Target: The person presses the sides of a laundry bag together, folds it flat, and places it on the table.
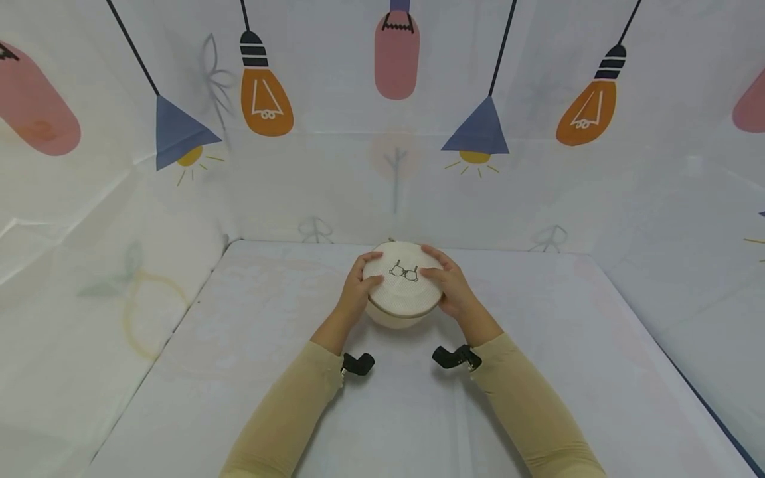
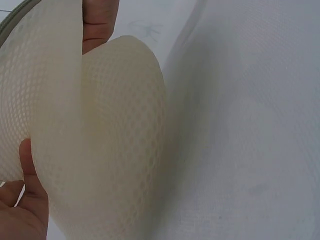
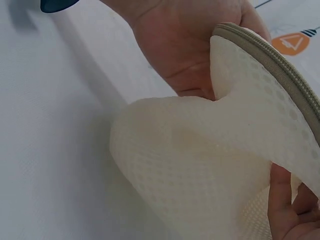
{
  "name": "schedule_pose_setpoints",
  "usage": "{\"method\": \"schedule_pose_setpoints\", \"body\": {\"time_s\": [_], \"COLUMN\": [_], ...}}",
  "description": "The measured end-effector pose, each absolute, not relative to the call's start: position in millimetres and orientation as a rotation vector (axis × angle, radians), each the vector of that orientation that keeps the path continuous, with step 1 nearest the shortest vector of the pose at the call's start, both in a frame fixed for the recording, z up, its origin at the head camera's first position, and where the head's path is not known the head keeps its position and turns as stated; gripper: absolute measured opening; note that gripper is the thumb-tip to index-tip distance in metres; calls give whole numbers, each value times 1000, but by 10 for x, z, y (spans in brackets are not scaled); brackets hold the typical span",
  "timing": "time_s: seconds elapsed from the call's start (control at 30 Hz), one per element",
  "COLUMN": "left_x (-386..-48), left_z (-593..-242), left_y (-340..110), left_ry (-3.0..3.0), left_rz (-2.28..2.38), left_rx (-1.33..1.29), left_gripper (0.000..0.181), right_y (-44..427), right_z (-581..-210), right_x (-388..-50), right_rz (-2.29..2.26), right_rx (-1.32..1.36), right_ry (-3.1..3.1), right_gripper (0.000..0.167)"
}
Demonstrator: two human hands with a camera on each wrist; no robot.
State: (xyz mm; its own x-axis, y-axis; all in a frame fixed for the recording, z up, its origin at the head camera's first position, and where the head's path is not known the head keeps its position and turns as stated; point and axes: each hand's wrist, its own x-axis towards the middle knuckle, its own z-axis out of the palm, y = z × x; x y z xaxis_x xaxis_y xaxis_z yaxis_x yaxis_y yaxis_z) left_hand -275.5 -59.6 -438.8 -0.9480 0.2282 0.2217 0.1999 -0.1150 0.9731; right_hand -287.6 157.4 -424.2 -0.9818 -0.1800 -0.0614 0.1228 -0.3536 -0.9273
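Note:
A cream-coloured mesh laundry bag [image 1: 402, 296] with a round flat top and a small glasses print [image 1: 404, 271] is held up in front of me. My left hand [image 1: 358, 285] grips its left edge and my right hand [image 1: 451, 285] its right edge, both with thumbs on the printed face. In the left wrist view the soft mesh side [image 2: 125, 120] sags in a fold below the rim. A beige zipper [image 3: 287, 75] runs along the rim in the right wrist view. The bag's inside is hidden.
A white-covered table [image 1: 382, 411] lies under the bag. White curtains printed with lamps [image 1: 478, 129] and light bulbs [image 1: 267, 99] enclose the back and sides. Black wrist mounts [image 1: 358, 364] stick out inward from both sleeves.

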Motion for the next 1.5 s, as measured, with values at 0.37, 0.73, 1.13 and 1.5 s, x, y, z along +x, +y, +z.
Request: {"method": "schedule_pose_setpoints", "body": {"time_s": [0.37,0.73,1.13,1.5], "left_x": [-2811,-2788,-2767,-2771], "left_z": [-4489,-4474,-4465,-4510], "left_y": [-593,-563,-531,-465], "left_ry": [2149,1933,1757,1724], "left_rz": [2240,2488,2676,2585], "left_rx": [501,354,339,311], "left_gripper": [53,55,54,55], "right_y": [1586,1574,1574,1564], "right_z": [-4239,-4271,-4264,-4316], "right_x": [-2876,-2866,-2851,-2851], "right_rz": [-2402,-2286,-2115,-2377], "right_rx": [-97,-162,-246,-201], "right_ry": [1705,1759,1816,1667], "right_gripper": [60,60,70,65]}}
